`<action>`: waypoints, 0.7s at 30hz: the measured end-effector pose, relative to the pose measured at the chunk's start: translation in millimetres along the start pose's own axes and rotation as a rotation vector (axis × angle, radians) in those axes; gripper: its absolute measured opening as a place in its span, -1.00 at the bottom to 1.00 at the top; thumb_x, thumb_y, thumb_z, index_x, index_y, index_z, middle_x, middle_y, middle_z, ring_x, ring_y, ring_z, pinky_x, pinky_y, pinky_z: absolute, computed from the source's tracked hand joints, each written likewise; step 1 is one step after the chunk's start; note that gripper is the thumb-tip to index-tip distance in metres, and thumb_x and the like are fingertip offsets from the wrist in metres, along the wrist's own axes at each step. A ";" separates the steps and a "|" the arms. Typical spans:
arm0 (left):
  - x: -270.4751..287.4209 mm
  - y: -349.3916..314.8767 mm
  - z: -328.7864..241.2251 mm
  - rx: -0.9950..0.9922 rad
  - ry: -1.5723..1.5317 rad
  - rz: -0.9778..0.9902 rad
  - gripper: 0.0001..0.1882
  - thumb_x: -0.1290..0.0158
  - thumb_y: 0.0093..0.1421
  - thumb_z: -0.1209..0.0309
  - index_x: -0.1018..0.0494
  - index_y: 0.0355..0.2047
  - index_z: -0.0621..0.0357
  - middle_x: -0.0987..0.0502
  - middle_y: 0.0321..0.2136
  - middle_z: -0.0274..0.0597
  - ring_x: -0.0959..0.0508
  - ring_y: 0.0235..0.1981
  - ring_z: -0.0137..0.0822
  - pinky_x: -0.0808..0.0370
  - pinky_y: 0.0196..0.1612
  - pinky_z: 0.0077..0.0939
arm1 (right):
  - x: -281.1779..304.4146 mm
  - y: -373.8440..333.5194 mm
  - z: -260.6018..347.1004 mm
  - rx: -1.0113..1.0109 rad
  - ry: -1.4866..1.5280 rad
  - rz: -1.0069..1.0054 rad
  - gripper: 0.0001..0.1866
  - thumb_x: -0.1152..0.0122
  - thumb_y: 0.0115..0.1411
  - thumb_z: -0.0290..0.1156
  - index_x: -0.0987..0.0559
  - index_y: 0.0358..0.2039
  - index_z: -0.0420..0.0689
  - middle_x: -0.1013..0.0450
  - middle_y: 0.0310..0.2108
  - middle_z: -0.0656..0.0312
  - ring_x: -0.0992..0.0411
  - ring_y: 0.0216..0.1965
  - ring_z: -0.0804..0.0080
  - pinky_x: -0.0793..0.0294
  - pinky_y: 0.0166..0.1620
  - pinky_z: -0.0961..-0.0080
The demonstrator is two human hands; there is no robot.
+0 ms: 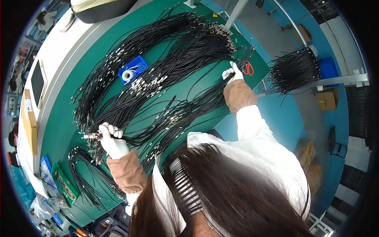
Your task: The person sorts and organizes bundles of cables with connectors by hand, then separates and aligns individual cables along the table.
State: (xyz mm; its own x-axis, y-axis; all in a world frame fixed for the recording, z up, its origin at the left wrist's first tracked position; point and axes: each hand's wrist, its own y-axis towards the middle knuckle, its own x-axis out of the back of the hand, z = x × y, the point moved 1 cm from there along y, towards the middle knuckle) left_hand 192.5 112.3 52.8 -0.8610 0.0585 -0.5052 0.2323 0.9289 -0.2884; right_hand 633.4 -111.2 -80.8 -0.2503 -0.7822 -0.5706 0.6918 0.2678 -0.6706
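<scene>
Both hands wear white gloves, with brown cuffs over white sleeves. My left hand (113, 143) is closed round one end of a bundle of thin black cables (189, 106), whose connector ends (91, 136) stick out past the fingers. At the far right of the green table, my right hand (234, 74) is closed on the other end of that bundle; a few cable ends show beyond it. Red-handled scissors (248, 68) lie just right of this hand. Two larger heaps of black cables with pale connectors, a middle heap (189, 55) and a far heap (138, 37), stretch behind the bundle.
A blue tray (122, 73) with a white tape roll (127, 75) sits among the cables. A smaller cable bunch (85, 177) lies near left, beside a green box (64, 182). More cables (297, 69) hang from a rail at right. A tablet (38, 84) lies on the white surface.
</scene>
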 end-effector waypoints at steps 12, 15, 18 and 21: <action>17.5 -19.0 -6.7 0.022 -0.030 0.071 -0.75 0.06 0.26 0.15 -0.27 -0.43 0.00 -0.14 -0.68 -0.50 -0.06 -0.65 -0.57 -0.05 -0.60 -0.69 | 62.4 -43.2 20.7 -0.070 0.153 0.802 -0.80 0.09 0.29 -0.22 -0.47 -0.26 0.00 0.02 -0.77 0.49 0.00 -0.67 0.62 -0.12 -0.41 0.55; 34.8 -19.8 -7.4 0.028 -0.093 0.056 -0.76 0.07 0.27 0.16 -0.27 -0.43 0.00 -0.14 -0.68 -0.50 -0.06 -0.65 -0.57 -0.06 -0.60 -0.69 | 39.5 -47.5 21.9 -0.103 0.126 0.780 -0.79 0.14 0.31 -0.21 -0.45 -0.28 0.00 0.02 -0.78 0.49 0.00 -0.69 0.62 -0.12 -0.44 0.56; 49.9 -19.3 -10.4 0.008 -0.129 0.029 -0.77 0.10 0.28 0.17 -0.28 -0.44 -0.01 -0.14 -0.68 -0.49 -0.10 -0.65 -0.56 -0.09 -0.61 -0.69 | -13.4 -51.6 16.9 -0.173 0.147 0.614 -0.81 0.04 0.28 -0.23 -0.44 -0.23 -0.05 -0.03 -0.79 0.45 -0.03 -0.74 0.61 -0.18 -0.52 0.55; 53.9 -13.7 -24.9 0.014 -0.183 0.028 -0.78 0.10 0.29 0.18 -0.28 -0.43 -0.01 -0.12 -0.68 -0.49 -0.10 -0.64 -0.56 -0.10 -0.59 -0.70 | -63.6 -48.8 17.9 -0.315 0.114 0.559 -0.81 -0.01 0.25 -0.29 -0.48 -0.25 -0.12 -0.10 -0.78 0.43 -0.14 -0.70 0.59 -0.27 -0.46 0.52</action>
State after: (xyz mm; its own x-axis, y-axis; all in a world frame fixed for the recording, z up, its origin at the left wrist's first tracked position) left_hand 131.6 111.8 49.7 -0.7574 0.0154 -0.6527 0.2625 0.9225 -0.2829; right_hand 627.7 -84.6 -3.3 0.0074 -0.4170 -0.9089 0.5108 0.7829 -0.3551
